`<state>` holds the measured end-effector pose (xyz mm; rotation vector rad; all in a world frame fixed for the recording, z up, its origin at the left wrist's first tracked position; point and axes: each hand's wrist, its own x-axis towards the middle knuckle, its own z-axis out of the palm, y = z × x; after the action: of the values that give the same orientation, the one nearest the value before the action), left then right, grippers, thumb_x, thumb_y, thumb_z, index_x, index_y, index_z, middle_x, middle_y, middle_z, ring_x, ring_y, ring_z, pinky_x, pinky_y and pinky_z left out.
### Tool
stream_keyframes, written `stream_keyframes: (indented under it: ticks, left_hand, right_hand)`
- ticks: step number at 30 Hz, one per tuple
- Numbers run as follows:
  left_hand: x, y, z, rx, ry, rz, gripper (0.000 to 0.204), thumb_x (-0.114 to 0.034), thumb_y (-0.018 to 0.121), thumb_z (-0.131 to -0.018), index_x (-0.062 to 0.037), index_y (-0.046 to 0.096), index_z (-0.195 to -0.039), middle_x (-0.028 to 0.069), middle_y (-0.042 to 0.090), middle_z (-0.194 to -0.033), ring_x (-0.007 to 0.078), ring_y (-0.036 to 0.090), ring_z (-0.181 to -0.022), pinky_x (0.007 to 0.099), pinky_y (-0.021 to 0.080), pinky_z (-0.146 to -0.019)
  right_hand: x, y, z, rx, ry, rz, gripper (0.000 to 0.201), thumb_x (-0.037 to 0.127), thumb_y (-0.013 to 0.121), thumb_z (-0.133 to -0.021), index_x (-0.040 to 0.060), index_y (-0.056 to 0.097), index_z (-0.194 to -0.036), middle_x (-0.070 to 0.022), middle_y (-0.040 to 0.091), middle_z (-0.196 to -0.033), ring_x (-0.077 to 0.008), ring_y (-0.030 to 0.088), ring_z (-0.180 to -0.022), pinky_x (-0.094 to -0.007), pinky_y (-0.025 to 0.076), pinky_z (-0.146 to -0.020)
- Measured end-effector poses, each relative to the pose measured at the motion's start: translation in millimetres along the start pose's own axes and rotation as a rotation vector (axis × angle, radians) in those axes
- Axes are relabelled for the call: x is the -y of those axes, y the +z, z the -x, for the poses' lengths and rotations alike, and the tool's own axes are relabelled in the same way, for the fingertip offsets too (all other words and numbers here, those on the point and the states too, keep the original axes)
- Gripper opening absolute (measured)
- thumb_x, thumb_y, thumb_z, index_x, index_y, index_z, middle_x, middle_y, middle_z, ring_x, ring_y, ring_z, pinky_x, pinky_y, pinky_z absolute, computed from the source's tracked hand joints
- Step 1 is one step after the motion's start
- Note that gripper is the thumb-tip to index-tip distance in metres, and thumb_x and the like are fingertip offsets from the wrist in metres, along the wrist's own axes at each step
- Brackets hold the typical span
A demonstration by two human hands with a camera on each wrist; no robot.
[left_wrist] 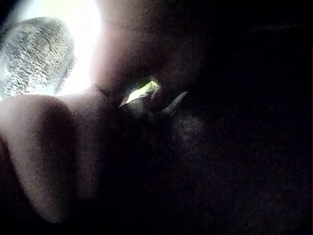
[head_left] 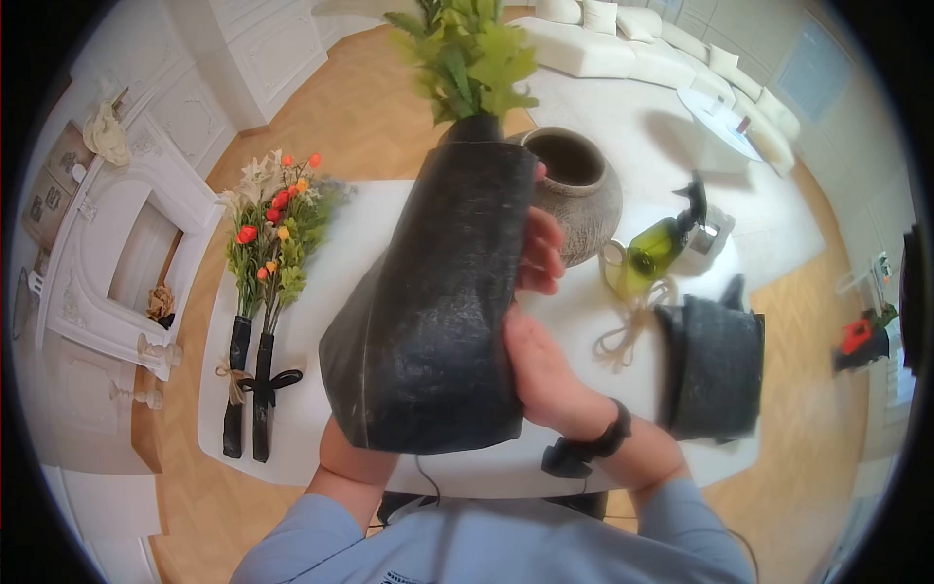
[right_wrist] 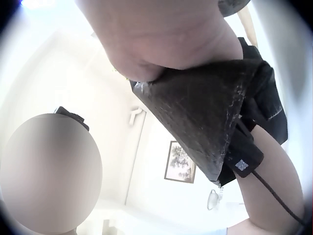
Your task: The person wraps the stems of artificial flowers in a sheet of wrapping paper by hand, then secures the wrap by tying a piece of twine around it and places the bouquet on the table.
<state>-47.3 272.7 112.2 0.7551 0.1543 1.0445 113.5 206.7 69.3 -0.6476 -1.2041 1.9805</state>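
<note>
A bouquet wrapped in stiff black paper (head_left: pixel 438 302) is held up in front of the body, its green leaves (head_left: pixel 477 63) sticking out of the top. The right hand (head_left: pixel 555 380) holds the wrap along its lower right side; in the right wrist view the palm lies against the black paper (right_wrist: pixel 195 107). From below, the left forearm (right_wrist: pixel 274 176) goes in behind the wrap, which hides most of the left hand (left_wrist: pixel 36 152) from the head view; it supports the bouquet from behind. Several fingertips (head_left: pixel 550 248) show past the wrap's right edge. The left wrist view is mostly dark.
Behind the bouquet stands a brown clay pot (head_left: pixel 584 195). A green spray bottle (head_left: pixel 652 251), a twine bundle (head_left: pixel 628 326) and folded black paper (head_left: pixel 718 365) are on the right of the white table (head_left: pixel 584 467). Two tied flower bunches (head_left: pixel 268 263) lie on the left.
</note>
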Motion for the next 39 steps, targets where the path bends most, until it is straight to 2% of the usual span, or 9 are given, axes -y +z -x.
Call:
stream_keyframes:
  ticks: [2, 14, 18, 21, 23, 26, 33, 35, 39]
  left_hand:
    - [5, -14, -7, 0.321, 0.085, 0.081, 0.057, -0.030, 0.050, -0.104, -0.0001, 0.035, -0.150, 0.0162, 0.059, -0.106, 0.0336, 0.061, -0.093, 0.0485, 0.055, -0.083]
    - [18, 19, 8, 0.191, 0.258, 0.288, 0.041, -0.023, 0.045, -0.106, 0.0033, 0.044, -0.138, 0.0042, 0.046, -0.085, 0.0170, 0.046, -0.072, 0.0317, 0.047, -0.062]
    - [17, 22, 9, 0.197, 0.292, 0.228, 0.040, -0.022, 0.045, -0.106, 0.0043, 0.044, -0.136, 0.0046, 0.046, -0.084, 0.0167, 0.046, -0.070, 0.0304, 0.046, -0.058]
    - [11, 22, 11, 0.109, 0.264, 0.169, 0.043, -0.021, 0.046, -0.105, 0.0059, 0.043, -0.138, 0.0051, 0.045, -0.083, 0.0163, 0.046, -0.068, 0.0299, 0.045, -0.056]
    - [6, 10, 8, 0.222, 0.260, 0.043, 0.046, -0.021, 0.046, -0.104, 0.0061, 0.042, -0.141, 0.0052, 0.045, -0.082, 0.0158, 0.045, -0.067, 0.0304, 0.045, -0.056]
    - [11, -11, 0, 0.277, 0.329, 0.059, 0.047, -0.020, 0.046, -0.104, 0.0057, 0.041, -0.143, 0.0057, 0.046, -0.083, 0.0155, 0.045, -0.067, 0.0307, 0.045, -0.058]
    - [15, 25, 10, 0.115, 0.328, 0.193, 0.047, -0.026, 0.046, -0.105, 0.0041, 0.045, -0.141, 0.0065, 0.049, -0.086, 0.0167, 0.048, -0.068, 0.0318, 0.048, -0.062]
    - [14, 44, 14, -0.261, 0.319, -0.136, 0.049, -0.030, 0.046, -0.104, 0.0048, 0.047, -0.139, 0.0081, 0.054, -0.089, 0.0191, 0.054, -0.070, 0.0333, 0.051, -0.067]
    - [23, 47, 16, -0.098, 0.280, -0.231, 0.052, -0.033, 0.048, -0.103, 0.0061, 0.048, -0.137, 0.0113, 0.058, -0.087, 0.0224, 0.060, -0.072, 0.0354, 0.053, -0.070]
  right_hand:
    - [-1, -5, 0, 0.062, 0.110, 0.014, 0.055, 0.041, 0.029, -0.110, 0.0008, 0.041, -0.146, -0.0109, 0.057, -0.134, -0.0172, 0.057, -0.121, -0.0332, 0.045, -0.105]
    - [-9, -10, 2, 0.297, 0.299, -0.335, 0.087, 0.072, 0.025, -0.097, 0.0069, 0.028, -0.155, -0.0119, 0.041, -0.156, -0.0280, 0.044, -0.140, -0.0439, 0.037, -0.118]
    - [-11, -10, 0, 0.339, 0.324, -0.462, 0.090, 0.075, 0.026, -0.095, 0.0078, 0.029, -0.155, -0.0118, 0.041, -0.156, -0.0270, 0.044, -0.140, -0.0435, 0.037, -0.117]
    - [-8, -7, -7, 0.126, 0.432, -0.362, 0.082, 0.068, 0.026, -0.100, 0.0067, 0.030, -0.155, -0.0123, 0.044, -0.153, -0.0245, 0.047, -0.138, -0.0407, 0.038, -0.116]
    - [-1, -5, -4, 0.102, 0.162, -0.045, 0.072, 0.056, 0.028, -0.107, -0.0051, 0.049, -0.139, -0.0130, 0.059, -0.135, -0.0164, 0.057, -0.121, -0.0315, 0.047, -0.104]
    - [9, 7, -2, -0.112, 0.202, -0.056, 0.066, 0.050, 0.030, -0.109, -0.0068, 0.059, -0.125, -0.0108, 0.067, -0.119, -0.0129, 0.062, -0.109, -0.0278, 0.050, -0.096]
    - [22, 4, 8, 0.020, 0.177, 0.020, 0.060, 0.046, 0.024, -0.110, -0.0011, 0.046, -0.141, -0.0122, 0.059, -0.134, -0.0190, 0.058, -0.122, -0.0338, 0.045, -0.107]
    - [27, 0, 10, 0.159, 0.106, 0.208, 0.061, 0.046, 0.023, -0.110, -0.0013, 0.044, -0.142, -0.0123, 0.058, -0.135, -0.0191, 0.058, -0.122, -0.0340, 0.046, -0.107]
    - [21, 4, 9, 0.058, 0.138, 0.138, 0.061, 0.047, 0.029, -0.110, -0.0034, 0.058, -0.127, -0.0101, 0.066, -0.122, -0.0142, 0.063, -0.109, -0.0291, 0.050, -0.095]
